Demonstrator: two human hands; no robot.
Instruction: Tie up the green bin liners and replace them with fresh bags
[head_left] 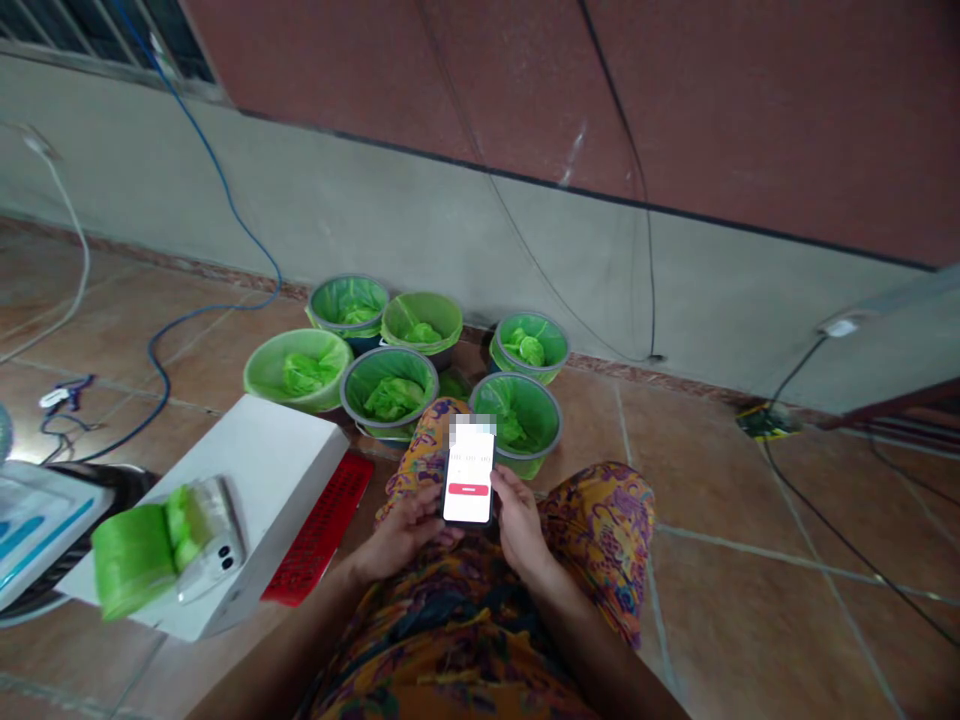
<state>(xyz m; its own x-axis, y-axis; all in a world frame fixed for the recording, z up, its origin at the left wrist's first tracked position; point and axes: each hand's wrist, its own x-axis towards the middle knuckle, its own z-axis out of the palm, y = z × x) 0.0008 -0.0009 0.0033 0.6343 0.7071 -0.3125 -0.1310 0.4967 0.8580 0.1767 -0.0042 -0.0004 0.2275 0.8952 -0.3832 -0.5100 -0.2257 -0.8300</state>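
A smartphone [468,475] with a lit white screen and a red button on it is held upright over my lap. My left hand [409,522] grips its left edge and lower corner. My right hand [517,510] is closed around its right edge, the thumb beside the screen. Just beyond the phone stand several buckets with green plastic liners, the nearest being a grey-rimmed bucket [551,410] behind it to the right. Another lined bucket [390,355] is farther left. My knees in patterned trousers [600,530] lie either side.
On the left, a white box [277,450] carries a roll of green bags [133,560] and another phone [225,545] in a clear cover. A red perforated tray [326,525] lies beside the box. A blue cable [161,370] crosses the tiles; a black cable [817,520] runs on the right.
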